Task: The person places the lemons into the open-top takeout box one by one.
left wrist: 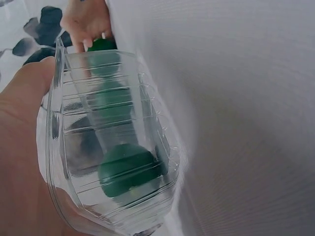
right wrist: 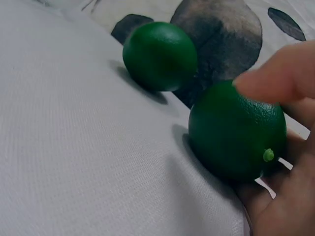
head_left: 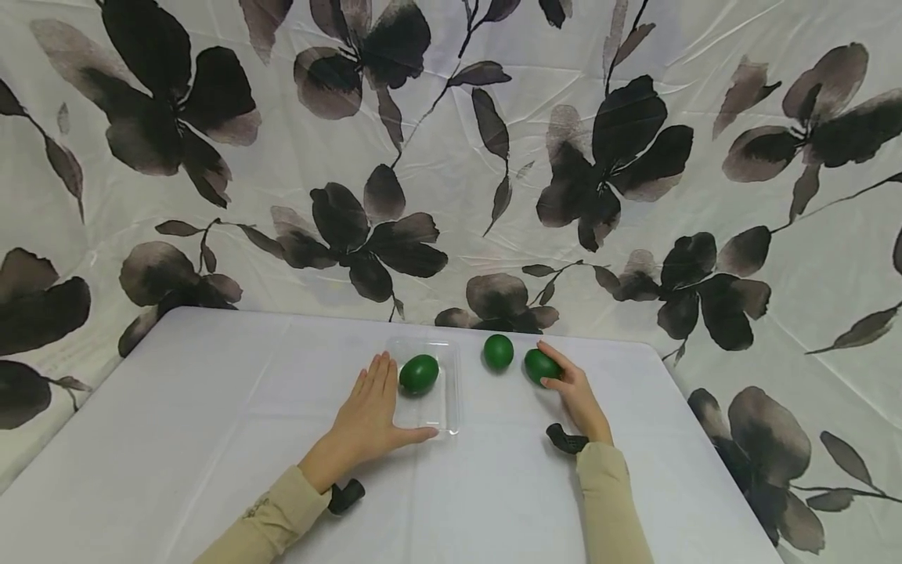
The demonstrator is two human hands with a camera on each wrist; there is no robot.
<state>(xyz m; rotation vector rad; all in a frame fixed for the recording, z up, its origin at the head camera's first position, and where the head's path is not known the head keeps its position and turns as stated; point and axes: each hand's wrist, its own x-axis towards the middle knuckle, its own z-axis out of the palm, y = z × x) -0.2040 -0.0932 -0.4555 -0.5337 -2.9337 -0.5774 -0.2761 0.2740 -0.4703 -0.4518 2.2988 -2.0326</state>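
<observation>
Now my left grip [head_left: 368, 419], fingers straight and thumb apart, touches the clear box [head_left: 452, 395], where one lime [head_left: 419, 374] sits. Next, a middle lime [head_left: 498, 352] sits on the bench [head_left: 197, 439]. My right grip [head_left: 579, 398] pinches the last lime [head_left: 539, 366]. If I squeeze crooked, it could slip and roll. One box, three limes.

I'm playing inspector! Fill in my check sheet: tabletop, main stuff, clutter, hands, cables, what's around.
Surface: white cloth-covered table, with faint creases.
Job's things: clear plastic rectangular container holding one glossy green lime-like fruit; outside, to its right, a matching middle fruit and rightmost fruit.
Clutter: nothing seen.
Left hand: straight fingers along the container's left side, thumb by its near edge.
Right hand: grips the rightmost fruit.
Cables: nothing seen.
Surroundings: white fabric sheet with dark flower print behind the table.
</observation>
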